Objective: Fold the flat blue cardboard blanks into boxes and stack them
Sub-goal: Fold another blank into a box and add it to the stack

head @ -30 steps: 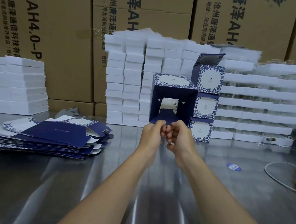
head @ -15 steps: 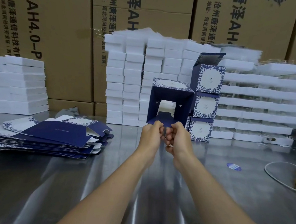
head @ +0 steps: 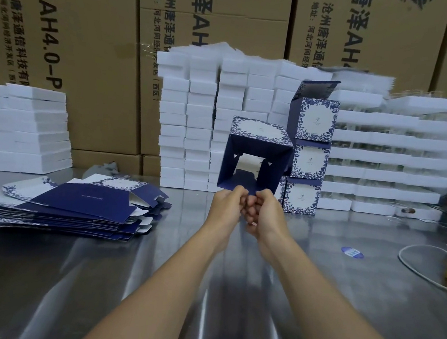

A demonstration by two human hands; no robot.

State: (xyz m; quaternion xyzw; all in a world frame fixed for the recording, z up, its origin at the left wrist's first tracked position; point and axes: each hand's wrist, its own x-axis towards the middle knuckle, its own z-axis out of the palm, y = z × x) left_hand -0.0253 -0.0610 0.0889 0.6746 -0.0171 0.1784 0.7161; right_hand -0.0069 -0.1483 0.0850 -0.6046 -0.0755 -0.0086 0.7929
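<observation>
Blue box (head: pixel 260 132) opens toward camera; left hand (head: pixel 226 207) and right hand (head: pixel 268 214) seemingly pinch its bottom.

Matt card and foam on a glossy, mirror-streaked silver sheet-metal table (head: pixel 122 283).
The half-folded navy cardboard box (head: pixel 258 145) is smooth matt card, dark inside, with a white floral print on its outer face. The pile of flat blue cardboard blanks (head: pixel 75 203) and the stacked blue-and-white folded boxes (head: pixel 310 160) share that dull finish. Stacked white foam slabs (head: pixel 201 111) look soft and matt. The big brown corrugated cartons (head: pixel 92 45) are dull paperboard with a strip of shiny clear tape (head: pixel 147 48). The thin white cable (head: pixel 411 261) is smooth plastic.
</observation>
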